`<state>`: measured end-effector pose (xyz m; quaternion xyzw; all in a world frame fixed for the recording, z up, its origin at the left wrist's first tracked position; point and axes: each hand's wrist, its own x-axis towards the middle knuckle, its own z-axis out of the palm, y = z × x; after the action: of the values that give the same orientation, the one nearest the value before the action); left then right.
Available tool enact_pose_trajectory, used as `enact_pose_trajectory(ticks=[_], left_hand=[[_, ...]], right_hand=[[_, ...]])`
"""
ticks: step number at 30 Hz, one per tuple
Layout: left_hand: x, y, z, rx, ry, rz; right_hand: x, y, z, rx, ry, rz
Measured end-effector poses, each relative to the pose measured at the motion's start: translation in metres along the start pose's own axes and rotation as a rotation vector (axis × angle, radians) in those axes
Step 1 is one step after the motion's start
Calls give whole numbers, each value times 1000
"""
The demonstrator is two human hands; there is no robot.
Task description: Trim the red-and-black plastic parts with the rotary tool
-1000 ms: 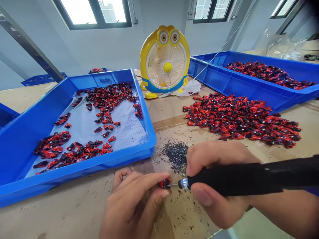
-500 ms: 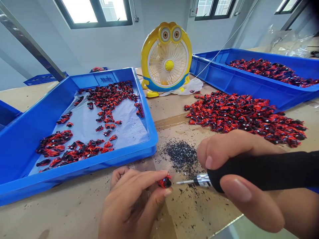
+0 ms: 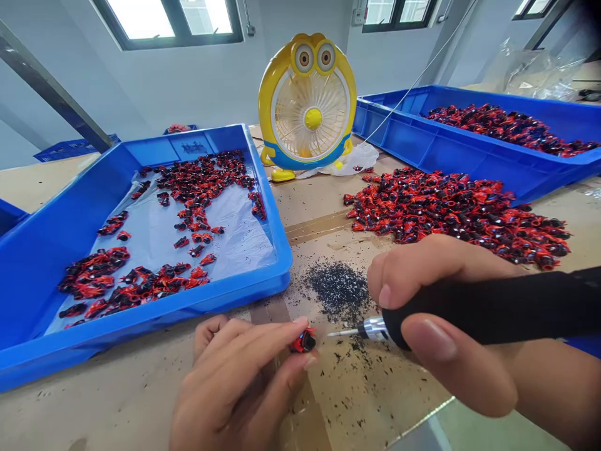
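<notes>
Between the thumb and forefinger of my left hand (image 3: 248, 376) is a small red and black plastic part (image 3: 304, 339), its dark round end turned to the right. My right hand (image 3: 446, 300) is wrapped round a black pen-like power tool (image 3: 488, 310) with a silver collar and a thin metal tip. The tip points left at the part and stops a little short of it. Just behind the tip lies a heap of black shavings (image 3: 339, 289) on the brown table covering (image 3: 310, 235).
A blue tray (image 3: 225, 297), lined with white sheet, holds many such parts at left. A large pile of them (image 3: 451, 210) lies at right, before another filled blue tray (image 3: 399, 134). A yellow fan (image 3: 312, 119) stands at the back, with a white cable nearby.
The whole view has shifted slightly, so both hands and the trays sit a little further left and up. The part and the tool stay in my hands, with a small gap between them.
</notes>
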<state>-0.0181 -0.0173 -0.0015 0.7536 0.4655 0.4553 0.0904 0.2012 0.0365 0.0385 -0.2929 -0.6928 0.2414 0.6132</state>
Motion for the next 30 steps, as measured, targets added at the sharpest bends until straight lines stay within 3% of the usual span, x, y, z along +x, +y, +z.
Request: enact_pose_trajectory(ticks=[6, 12, 16, 25, 30], left_hand=[[0, -1, -1, -25, -9, 14], [-2, -13, -4, 13, -139, 10], [-6, -20, 0, 39, -113, -6], [-1, -13, 3, -6, -94, 21], [-7, -11, 0, -10, -155, -22]], right_hand=[[-7, 11, -1, 139, 23, 34], [-14, 23, -3, 171, 42, 1], [-11, 28, 1, 157, 33, -40], [-9, 38, 2, 172, 24, -48], [-11, 35, 1, 182, 7, -1]])
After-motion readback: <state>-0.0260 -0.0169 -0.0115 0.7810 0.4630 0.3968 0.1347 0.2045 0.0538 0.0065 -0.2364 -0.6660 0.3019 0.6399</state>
